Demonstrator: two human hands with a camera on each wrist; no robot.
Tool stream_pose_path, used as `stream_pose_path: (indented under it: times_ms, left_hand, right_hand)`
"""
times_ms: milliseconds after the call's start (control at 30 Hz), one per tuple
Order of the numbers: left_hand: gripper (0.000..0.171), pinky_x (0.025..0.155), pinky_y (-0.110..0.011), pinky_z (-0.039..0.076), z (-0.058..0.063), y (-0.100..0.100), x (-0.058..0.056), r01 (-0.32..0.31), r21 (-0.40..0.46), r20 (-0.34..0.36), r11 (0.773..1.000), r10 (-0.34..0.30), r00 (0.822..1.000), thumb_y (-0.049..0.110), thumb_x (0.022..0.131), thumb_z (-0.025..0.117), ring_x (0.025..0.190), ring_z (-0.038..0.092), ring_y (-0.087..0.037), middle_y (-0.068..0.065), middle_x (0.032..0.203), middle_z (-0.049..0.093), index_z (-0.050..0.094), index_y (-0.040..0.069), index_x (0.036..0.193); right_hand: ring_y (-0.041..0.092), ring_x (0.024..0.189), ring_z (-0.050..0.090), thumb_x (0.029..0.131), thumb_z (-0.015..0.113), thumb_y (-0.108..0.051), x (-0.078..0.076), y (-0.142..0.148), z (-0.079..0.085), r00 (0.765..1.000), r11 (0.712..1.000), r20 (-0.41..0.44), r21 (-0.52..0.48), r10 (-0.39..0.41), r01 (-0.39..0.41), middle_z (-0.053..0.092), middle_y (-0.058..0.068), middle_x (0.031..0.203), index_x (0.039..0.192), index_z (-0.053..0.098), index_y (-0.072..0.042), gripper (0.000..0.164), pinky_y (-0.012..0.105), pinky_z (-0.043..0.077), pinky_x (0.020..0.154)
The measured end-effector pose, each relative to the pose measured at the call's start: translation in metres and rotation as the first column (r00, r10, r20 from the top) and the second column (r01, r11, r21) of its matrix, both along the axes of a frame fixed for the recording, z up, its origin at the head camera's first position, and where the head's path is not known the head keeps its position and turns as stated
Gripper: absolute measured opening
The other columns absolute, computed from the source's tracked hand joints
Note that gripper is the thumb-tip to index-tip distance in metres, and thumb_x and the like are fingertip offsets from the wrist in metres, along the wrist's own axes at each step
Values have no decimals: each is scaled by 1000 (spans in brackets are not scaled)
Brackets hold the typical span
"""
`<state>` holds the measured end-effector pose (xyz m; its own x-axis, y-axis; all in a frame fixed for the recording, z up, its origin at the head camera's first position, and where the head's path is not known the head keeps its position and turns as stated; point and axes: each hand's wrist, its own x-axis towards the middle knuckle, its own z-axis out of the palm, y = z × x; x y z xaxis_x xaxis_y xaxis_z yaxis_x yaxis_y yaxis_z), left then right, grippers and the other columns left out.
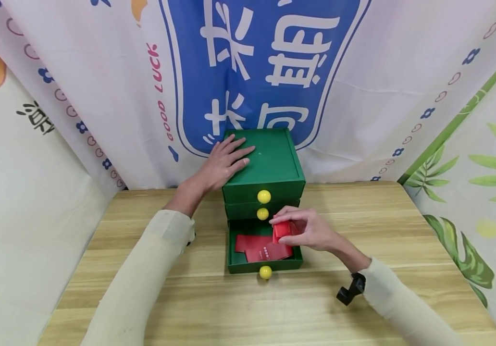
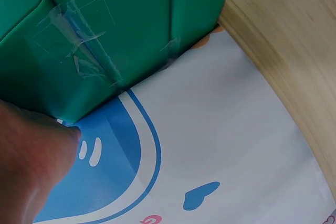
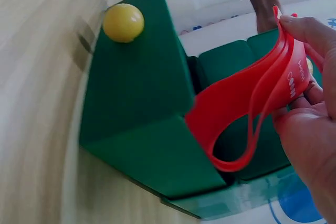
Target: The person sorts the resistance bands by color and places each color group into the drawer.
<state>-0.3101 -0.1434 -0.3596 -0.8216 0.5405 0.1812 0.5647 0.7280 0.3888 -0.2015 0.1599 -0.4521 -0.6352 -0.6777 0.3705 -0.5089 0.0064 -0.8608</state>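
Note:
A small green drawer cabinet (image 1: 269, 161) stands on the table, its bottom drawer (image 1: 241, 267) pulled out. My left hand (image 1: 227, 161) rests on the left of the cabinet's top with fingers spread. Over the open drawer, my right hand (image 1: 310, 229) pinches a folded red resistance band (image 3: 287, 72) between thumb and fingers. Its loops hang down towards the drawer in the right wrist view, and white print shows on it. More flat red band (image 1: 256, 250) lies inside the drawer; how many pieces there are, I cannot tell.
Yellow ball knobs (image 1: 264, 196) sit on the drawer fronts. The upper drawers are closed. Clear tape (image 2: 84, 40) covers part of the cabinet's side. A printed curtain (image 1: 135, 96) hangs right behind it. The wooden table (image 1: 213, 307) extends in front.

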Motion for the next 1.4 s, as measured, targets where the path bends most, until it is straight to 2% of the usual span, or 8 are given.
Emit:
stream_pose_path:
  times_ms: [167,400,600,800,900,1133,1233,1400]
  left_hand:
    - [54,130,-61,-1,1,0,0,0,-9,-4,1000,0,1000,44,114,40,165,1,-29,-6,176,23,41,27,165]
    - [54,130,-60,-1,0,0,0,-3,-5,-2,1000,3,1000,44,114,40,165,2,-29,-6,176,23,42,27,165]
    - [53,130,-61,-1,-1,-1,0,-3,3,-5,1000,4,1000,43,114,40,165,2,-30,-6,176,23,42,26,165]
    - [53,130,-61,0,-1,-1,0,2,13,-10,1000,-2,1000,43,114,40,165,3,-30,-6,176,25,43,26,164]
    - [53,130,-61,0,-1,-1,0,1,18,-9,1000,-1,1000,44,114,39,165,3,-30,-6,176,25,43,26,164]
    - [53,130,-61,-1,-1,-1,0,3,26,-2,1000,-2,1000,43,114,40,165,2,-29,-6,176,25,44,26,164]
    - [54,130,-60,-2,0,-1,0,1,18,-1,1000,-1,1000,44,114,40,165,1,-29,-6,176,24,43,26,164]
    - [54,130,-60,-2,-1,-1,-1,5,17,-1,1000,-5,1000,44,114,40,165,1,-28,-5,176,23,42,27,165]
  right_hand:
    - [21,117,60,88,83,1,2,-11,-9,1000,999,2,44,-3,3,67,12,128,129,75,-5,42,37,64,81]
    - [21,120,58,90,82,-1,1,-28,-23,999,995,21,91,29,-31,67,13,130,129,73,1,40,38,64,83]
    - [26,117,60,90,83,-8,1,-42,-28,999,989,-4,141,38,-37,68,12,129,129,73,1,41,37,64,82]
    - [22,113,63,92,84,-14,1,-51,-31,997,977,-67,211,33,-18,70,9,127,128,75,-6,39,32,63,82]
    - [22,115,64,92,84,-16,1,-53,-31,994,969,-104,247,31,-4,70,8,129,129,75,-8,39,34,63,85]
    - [30,131,60,93,82,-11,9,-51,-26,988,961,-154,277,27,16,65,15,143,134,72,-4,43,50,62,92]
    - [26,129,61,94,83,-14,14,-47,-24,985,957,-171,285,3,46,67,12,140,132,74,-8,39,48,60,96]
    - [24,125,61,95,82,-22,24,-38,-23,993,958,-116,281,-20,52,67,4,136,131,75,-13,38,47,62,93]
